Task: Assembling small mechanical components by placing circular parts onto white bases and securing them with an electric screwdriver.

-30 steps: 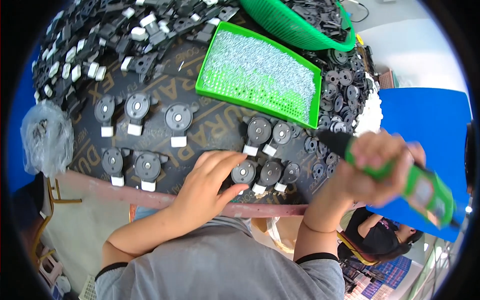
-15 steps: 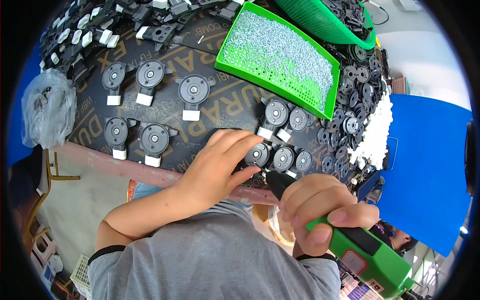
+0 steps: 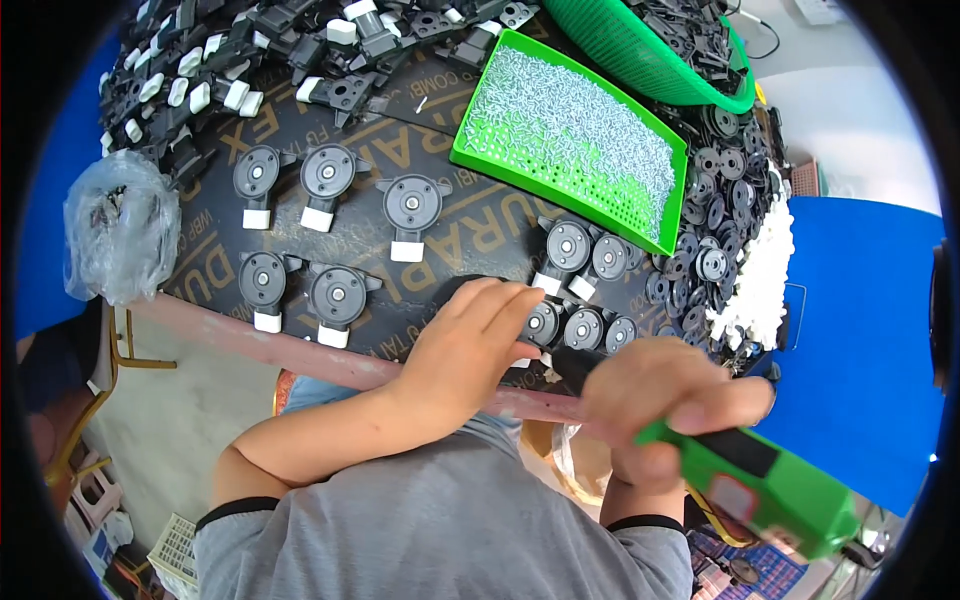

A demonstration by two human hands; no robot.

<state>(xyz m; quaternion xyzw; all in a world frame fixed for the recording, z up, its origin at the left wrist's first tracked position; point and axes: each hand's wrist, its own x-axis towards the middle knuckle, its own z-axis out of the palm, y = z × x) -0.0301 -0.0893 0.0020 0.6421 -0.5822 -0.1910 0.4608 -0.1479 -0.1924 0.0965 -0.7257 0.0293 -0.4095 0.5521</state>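
Round plastic part between the left hand and a green power screwdriver

Nearest, on the person's side of the screw tray and toward its right, the right hand wraps closely around the screwdriver, fingers curled on the hard casing; both are blurred. The tool's black tapered nose points toward the round part, but whether its tip touches is too unclear to tell.

A little farther in, the round part lies on the near side of the tray, close to the worn, pinkish table edge. It is a flat, dark disc with a metal centre. The left hand is at its left side, thumb and forefinger curved with a narrow gap; whether they pinch the part or merely steady it, I cannot tell.

Four similar pieces sit close by, also on the tray's near side, and five more lie spread to the tray's left, those with blocky white ends. Far left of the tray slumps a crinkled clear bag.

The tray is shallow green plastic pierced with holes, strewn with slim silvery screws. Right of it are heaped black discs and small white pieces. Beyond the tray leans a rounded green mesh basket.
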